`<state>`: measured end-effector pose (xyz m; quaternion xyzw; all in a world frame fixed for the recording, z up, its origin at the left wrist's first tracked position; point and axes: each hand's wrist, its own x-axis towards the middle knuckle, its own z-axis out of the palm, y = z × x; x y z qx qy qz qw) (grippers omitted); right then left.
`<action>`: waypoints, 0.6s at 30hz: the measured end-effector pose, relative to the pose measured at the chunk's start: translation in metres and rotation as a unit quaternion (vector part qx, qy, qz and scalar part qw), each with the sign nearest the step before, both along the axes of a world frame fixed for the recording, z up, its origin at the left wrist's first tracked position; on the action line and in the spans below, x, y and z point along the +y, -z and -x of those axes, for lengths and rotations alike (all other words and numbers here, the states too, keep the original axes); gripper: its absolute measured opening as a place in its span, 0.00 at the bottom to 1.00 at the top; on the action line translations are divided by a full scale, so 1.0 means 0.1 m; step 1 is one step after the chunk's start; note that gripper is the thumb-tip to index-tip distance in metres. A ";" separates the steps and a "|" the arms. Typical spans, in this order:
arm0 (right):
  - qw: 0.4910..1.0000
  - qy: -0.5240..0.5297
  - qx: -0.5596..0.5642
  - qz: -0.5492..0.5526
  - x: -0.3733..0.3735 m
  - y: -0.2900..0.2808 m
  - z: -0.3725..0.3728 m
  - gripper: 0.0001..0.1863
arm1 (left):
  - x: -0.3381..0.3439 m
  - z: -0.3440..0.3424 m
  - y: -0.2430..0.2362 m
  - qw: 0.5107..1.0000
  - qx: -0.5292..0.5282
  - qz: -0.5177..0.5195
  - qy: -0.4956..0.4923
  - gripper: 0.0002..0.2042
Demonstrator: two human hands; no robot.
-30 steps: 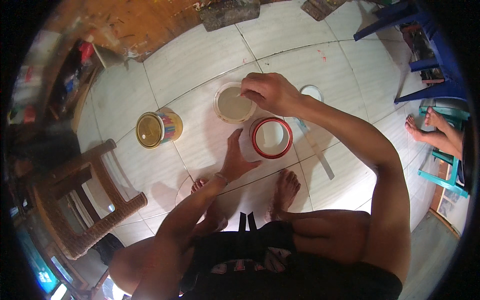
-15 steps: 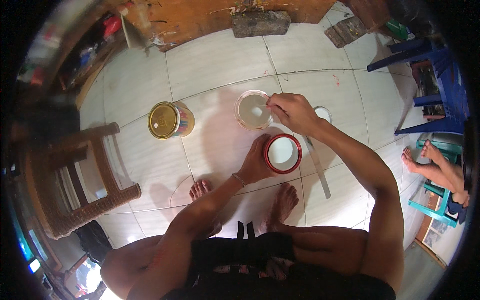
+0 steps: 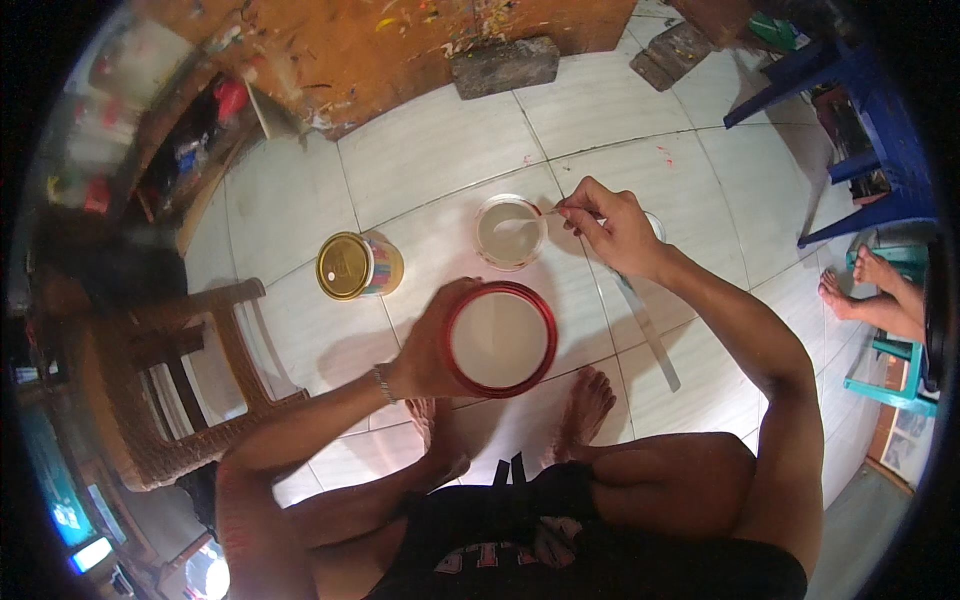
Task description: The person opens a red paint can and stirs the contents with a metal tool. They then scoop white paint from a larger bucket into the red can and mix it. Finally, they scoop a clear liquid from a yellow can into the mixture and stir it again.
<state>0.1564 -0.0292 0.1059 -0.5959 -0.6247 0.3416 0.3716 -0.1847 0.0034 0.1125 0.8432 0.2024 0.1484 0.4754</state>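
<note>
My left hand (image 3: 432, 335) is wrapped round the side of a red-rimmed can (image 3: 553, 345), held up off the floor. Pale, whitish stuff shows inside it. Beyond the can, a round tub (image 3: 512, 262) with greyish-white contents stands on the tiles. Between thumb and fingers, my right hand (image 3: 612, 228) pinches the handle of a pale spoon (image 3: 515, 224). Its bowl is over the tub's opening; I cannot tell whether it touches the contents. Partly behind my right wrist lies a round white lid (image 3: 656, 226). A long flat metal strip (image 3: 648, 335) rests near my right forearm.
A gold-lidded can (image 3: 345, 266) stands on the tiled floor to the left. A brown stool (image 3: 140, 440) is farther left, a blue plastic chair (image 3: 880, 140) at the right. Another person's feet (image 3: 850, 285) rest by a green stool (image 3: 890, 385). Blocks (image 3: 506, 68) lie by the paint-spotted board (image 3: 380, 60).
My left hand has lifted the red-rimmed can closer to me and leftward. My right hand has drawn back slightly to the right, and more of the spoon shows. The view has shifted a little.
</note>
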 end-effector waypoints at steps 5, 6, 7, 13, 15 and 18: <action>0.999 0.018 -0.004 -0.030 -0.01 0.00 0.05 0.04 | 0.40 0.39 -0.47 0.995 0.022 0.092 -0.006 0.64; 0.998 0.051 0.038 -0.014 0.00 0.01 0.05 0.05 | 0.44 0.40 -0.56 0.994 0.051 0.098 -0.008 0.64; 0.993 0.082 0.082 0.001 0.00 0.02 0.04 0.05 | 0.47 0.42 -0.58 0.996 0.043 0.071 -0.013 0.64; 0.908 0.230 0.337 0.096 -0.11 0.29 0.02 0.06 | 0.37 0.40 -0.29 0.993 -0.033 0.036 -0.106 0.61; 0.891 0.256 0.356 0.112 -0.22 0.32 0.00 0.06 | 0.29 0.31 -0.06 0.989 -0.041 0.064 -0.130 0.59; 0.878 0.293 0.363 0.103 -0.41 0.25 -0.11 0.07 | 0.21 0.10 0.17 0.991 -0.053 -0.005 -0.120 0.60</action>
